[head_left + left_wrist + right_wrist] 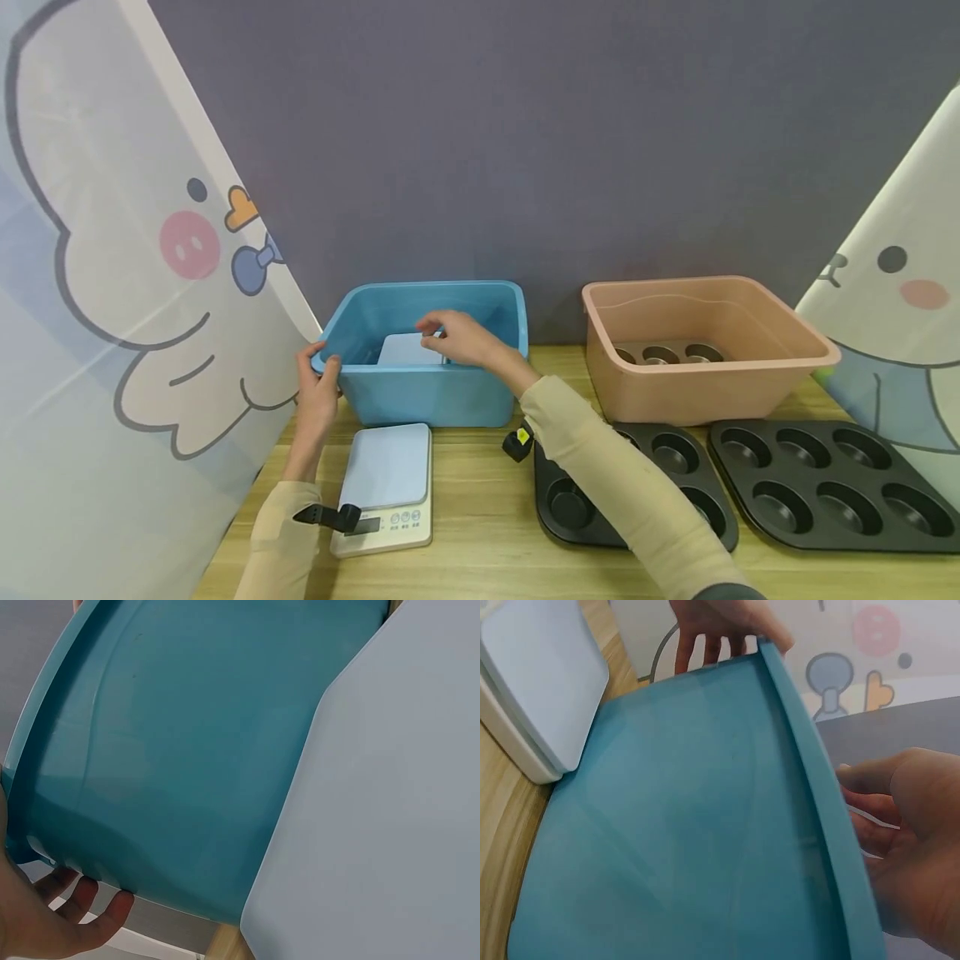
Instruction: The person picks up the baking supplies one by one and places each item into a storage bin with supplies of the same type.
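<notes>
My left hand (317,398) grips the rim at the left front corner of a blue plastic bin (431,400), thumb on the near side, as the left wrist view also shows. Over the bin's front edge reaches my right hand (459,337), its fingers loosely bent beside a white flat-topped object (408,350) inside the bin. That object looks like a kitchen scale, partly hidden by the bin's wall. In the right wrist view, no object shows between the right fingers (874,778). A white kitchen scale (386,467) with a display and buttons lies in front of the bin.
A pink bin (705,392) at the right holds a muffin tin (637,346). Before it on the wooden table (480,517) lie two dark six-cup muffin tins, the left one (675,454) partly under my right forearm, the right one (832,467) beside it. A grey wall stands behind.
</notes>
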{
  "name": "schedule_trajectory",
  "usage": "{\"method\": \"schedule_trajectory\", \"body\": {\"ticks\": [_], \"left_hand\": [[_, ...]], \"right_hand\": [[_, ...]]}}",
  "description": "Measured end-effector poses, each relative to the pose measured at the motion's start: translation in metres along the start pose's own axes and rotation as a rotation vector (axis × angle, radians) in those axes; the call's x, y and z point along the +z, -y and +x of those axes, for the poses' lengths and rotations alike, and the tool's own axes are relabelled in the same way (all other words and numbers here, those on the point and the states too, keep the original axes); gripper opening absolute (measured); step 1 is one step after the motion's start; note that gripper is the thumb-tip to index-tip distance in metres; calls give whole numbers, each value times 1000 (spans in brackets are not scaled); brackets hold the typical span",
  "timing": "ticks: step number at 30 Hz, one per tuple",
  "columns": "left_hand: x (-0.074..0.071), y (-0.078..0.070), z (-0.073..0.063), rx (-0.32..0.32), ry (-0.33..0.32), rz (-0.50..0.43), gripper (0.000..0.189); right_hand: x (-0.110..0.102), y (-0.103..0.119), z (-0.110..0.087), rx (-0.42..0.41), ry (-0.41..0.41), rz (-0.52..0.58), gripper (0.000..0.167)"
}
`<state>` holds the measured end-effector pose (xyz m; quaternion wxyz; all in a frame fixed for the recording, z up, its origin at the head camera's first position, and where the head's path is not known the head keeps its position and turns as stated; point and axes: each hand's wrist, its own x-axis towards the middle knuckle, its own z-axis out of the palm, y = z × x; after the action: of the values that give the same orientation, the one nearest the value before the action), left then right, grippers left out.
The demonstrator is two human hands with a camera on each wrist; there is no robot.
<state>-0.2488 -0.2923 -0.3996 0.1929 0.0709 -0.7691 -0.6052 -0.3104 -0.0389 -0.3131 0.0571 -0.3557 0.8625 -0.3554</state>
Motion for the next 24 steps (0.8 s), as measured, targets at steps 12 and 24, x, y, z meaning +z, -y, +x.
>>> {"method": "schedule_trajectory", "body": {"ticks": [12, 24], "left_hand": [[-1, -1, 0, -21, 18, -10, 54], [1, 3, 3, 17, 11, 21, 55]], "right_hand": [[6, 9, -24, -79, -107, 17, 27], [16, 17, -47, -130, -125, 23, 26]]}}
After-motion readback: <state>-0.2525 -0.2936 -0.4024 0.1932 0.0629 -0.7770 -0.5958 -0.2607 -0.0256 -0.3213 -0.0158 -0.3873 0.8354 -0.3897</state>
